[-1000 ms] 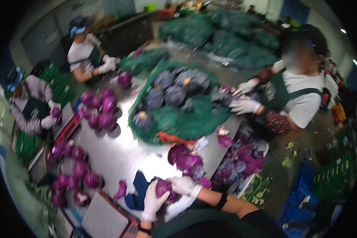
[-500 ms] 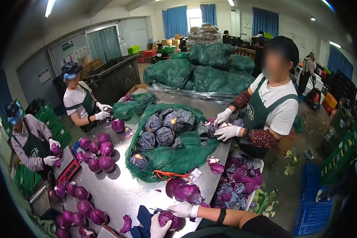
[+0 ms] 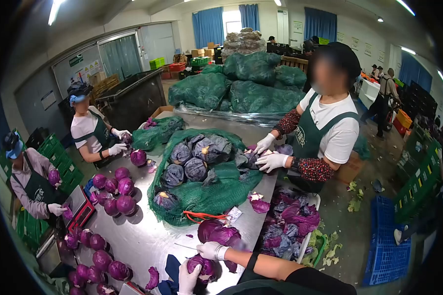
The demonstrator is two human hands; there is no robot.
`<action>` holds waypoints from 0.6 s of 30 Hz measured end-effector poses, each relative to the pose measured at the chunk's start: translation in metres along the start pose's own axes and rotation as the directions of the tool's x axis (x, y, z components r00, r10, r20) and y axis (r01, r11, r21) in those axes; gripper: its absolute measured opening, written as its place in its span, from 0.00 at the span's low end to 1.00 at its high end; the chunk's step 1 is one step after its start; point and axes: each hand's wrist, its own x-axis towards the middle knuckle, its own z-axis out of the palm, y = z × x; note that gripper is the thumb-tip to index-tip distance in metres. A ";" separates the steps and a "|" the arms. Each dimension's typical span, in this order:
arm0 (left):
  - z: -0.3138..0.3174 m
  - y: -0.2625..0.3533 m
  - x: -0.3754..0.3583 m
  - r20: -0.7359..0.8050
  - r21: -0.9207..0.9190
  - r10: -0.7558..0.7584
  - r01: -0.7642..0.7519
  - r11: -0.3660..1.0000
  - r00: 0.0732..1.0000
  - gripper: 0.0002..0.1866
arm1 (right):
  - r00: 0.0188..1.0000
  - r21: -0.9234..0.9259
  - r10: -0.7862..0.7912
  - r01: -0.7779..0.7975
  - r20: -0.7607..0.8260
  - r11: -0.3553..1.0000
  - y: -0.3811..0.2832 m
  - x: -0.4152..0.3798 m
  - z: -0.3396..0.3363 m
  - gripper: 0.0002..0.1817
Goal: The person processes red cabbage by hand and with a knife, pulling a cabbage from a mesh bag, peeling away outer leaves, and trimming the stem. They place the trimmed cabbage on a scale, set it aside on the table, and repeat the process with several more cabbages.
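My gloved left hand (image 3: 188, 277) is wrapped round the near side of a red cabbage (image 3: 206, 269) at the table's front edge. Just above it, my gloved right hand (image 3: 213, 250) grips a knife (image 3: 185, 246), whose thin blade points left over the steel table; the handle is hidden in my fist. Loose purple cabbage leaves (image 3: 220, 233) lie beyond my right hand. A torn leaf (image 3: 153, 278) and a dark blue cloth (image 3: 172, 269) are left of my left hand.
A green mesh sack (image 3: 214, 199) with untrimmed cabbages fills mid-table. Several trimmed cabbages (image 3: 125, 187) stand at left. A leaf-filled bin (image 3: 306, 241) sits below the right edge. Across from me, a person (image 3: 325, 123) handles cabbage; two others work at left, one beside a red scale (image 3: 86, 215).
The knife has swung up off the cabbage, blade now further left and brighter. My right hand moved slightly left and up. The person at far left has raised a cabbage.
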 end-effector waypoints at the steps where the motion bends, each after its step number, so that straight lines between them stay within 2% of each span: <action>1: -0.001 0.002 0.000 0.014 -0.001 -0.022 0.022 1.000 1.000 0.23 | 1.000 0.001 0.002 -0.002 0.000 1.000 0.008 0.004 0.004 0.12; 3: -0.002 -0.003 -0.005 0.031 0.000 -0.049 0.049 0.999 0.998 0.25 | 0.995 -0.074 0.098 -0.100 -0.021 0.992 0.024 0.010 0.011 0.13; 4: -0.005 -0.018 -0.010 0.054 -0.004 0.026 -0.026 1.000 0.998 0.28 | 0.994 -0.035 0.113 -0.113 -0.010 0.993 0.039 0.003 0.006 0.17; 5: -0.010 -0.034 -0.012 0.076 -0.007 0.105 -0.105 0.994 0.992 0.31 | 0.976 -0.055 0.215 -0.212 0.040 0.976 0.056 0.002 0.009 0.18; 6: -0.013 -0.045 -0.012 0.084 0.056 0.112 -0.117 0.992 0.990 0.35 | 0.972 0.051 0.229 -0.227 -0.046 0.973 0.068 0.001 0.014 0.18; 7: -0.011 -0.056 -0.008 0.075 0.055 0.100 -0.104 0.993 0.992 0.35 | 0.966 0.079 0.237 -0.230 -0.101 0.970 0.086 -0.008 0.017 0.17; 8: -0.009 -0.050 -0.009 -0.029 -0.026 0.055 -0.056 0.998 0.998 0.34 | 0.954 0.055 0.212 -0.205 -0.212 0.977 0.107 -0.011 0.024 0.15; 9: -0.008 -0.043 -0.013 -0.137 -0.107 -0.016 0.001 0.994 0.990 0.34 | 0.947 0.001 0.217 -0.223 -0.236 0.975 0.118 -0.022 0.009 0.12; 10: -0.009 -0.032 -0.013 -0.121 -0.215 -0.064 0.037 0.976 0.991 0.32 | 0.943 -0.174 0.086 -0.149 -0.321 0.973 0.152 -0.028 0.011 0.10; 11: -0.010 -0.022 -0.008 -0.113 -0.322 -0.114 0.072 0.944 0.987 0.30 | 0.958 -0.372 0.050 -0.157 -0.283 0.915 0.174 -0.045 -0.002 0.09; 12: -0.009 -0.022 -0.005 0.003 -0.485 -0.289 0.254 0.837 0.957 0.31 | 0.863 -0.232 0.311 -0.423 -0.399 0.876 0.185 -0.059 -0.015 0.10; 13: -0.008 -0.022 -0.005 0.136 -0.619 -0.423 0.410 0.670 0.896 0.32 | 0.827 -0.221 0.328 -0.462 -0.456 0.859 0.185 -0.077 -0.040 0.10; 14: -0.004 -0.018 -0.007 0.188 -0.681 -0.396 0.410 0.607 0.899 0.33 | 0.815 -0.135 0.317 -0.429 -0.485 0.893 0.202 -0.092 -0.048 0.10; 15: 0.005 -0.012 -0.007 0.237 -0.740 -0.346 0.399 0.541 0.908 0.35 | 0.767 0.001 0.304 -0.368 -0.565 0.930 0.177 -0.109 -0.067 0.11; 16: 0.012 -0.005 -0.007 0.240 -0.765 -0.392 0.422 0.487 0.888 0.37 | 0.742 -0.009 0.378 -0.459 -0.554 0.888 0.160 -0.113 -0.076 0.13; 17: 0.018 0.000 -0.007 0.247 -0.786 -0.429 0.439 0.435 0.869 0.38 | 0.717 0.001 0.413 -0.498 -0.561 0.867 0.110 -0.119 -0.094 0.19; 18: 0.024 -0.001 -0.007 0.265 -0.797 -0.470 0.466 0.385 0.842 0.39 | 0.749 0.000 0.300 -0.372 -0.591 0.928 0.095 -0.117 -0.084 0.21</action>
